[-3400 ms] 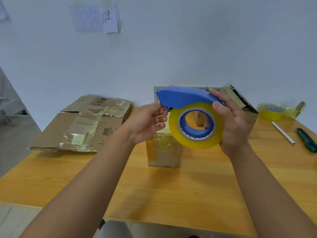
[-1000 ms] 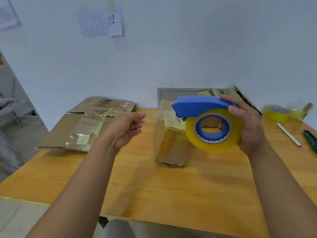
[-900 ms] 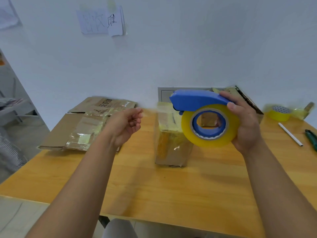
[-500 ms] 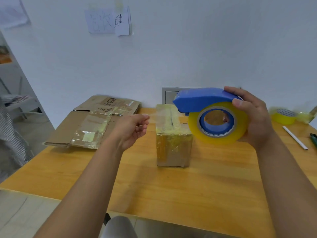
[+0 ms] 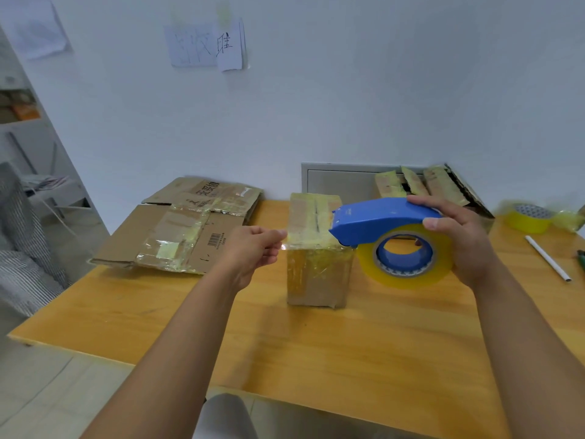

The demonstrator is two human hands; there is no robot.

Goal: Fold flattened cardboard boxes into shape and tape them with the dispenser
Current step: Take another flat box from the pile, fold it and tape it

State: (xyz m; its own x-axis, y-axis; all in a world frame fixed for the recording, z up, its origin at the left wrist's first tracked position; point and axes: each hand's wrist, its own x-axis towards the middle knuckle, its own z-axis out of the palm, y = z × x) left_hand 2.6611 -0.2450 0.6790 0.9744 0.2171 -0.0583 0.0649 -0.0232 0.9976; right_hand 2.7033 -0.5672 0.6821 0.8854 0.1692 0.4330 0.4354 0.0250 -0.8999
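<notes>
A small folded cardboard box (image 5: pixel 318 258) stands upright at the middle of the frame on a wooden table (image 5: pixel 364 353), its top and front wrapped in glossy yellowish tape. The right hand (image 5: pixel 459 239), right of centre, grips the blue tape dispenser (image 5: pixel 380 220) with fingers curled over its top and thumb on the near side; the dispenser's nose sits at the box's upper right edge, and the roll of clear yellowish tape (image 5: pixel 408 258) hangs just right of the box. The left hand (image 5: pixel 253 248), just left of the box, has its fingertips drawn together at the box's upper left corner, narrow as if pinching; a faint pale strip seems to run from them over the box top, but whether they hold tape I cannot tell.

At the left of the frame, toward the wall, lie flattened cardboard boxes (image 5: pixel 186 229), overlapping and patched with tape. Behind the dispenser, more folded cardboard pieces (image 5: pixel 424 185) lean against a grey wall panel (image 5: pixel 338 182). At the far right sit a yellow tape roll (image 5: pixel 527 218), a white pen (image 5: pixel 546 258), and a green tool (image 5: pixel 581 258) cut by the frame edge. A paper note (image 5: pixel 205 45) hangs on the wall at upper centre
</notes>
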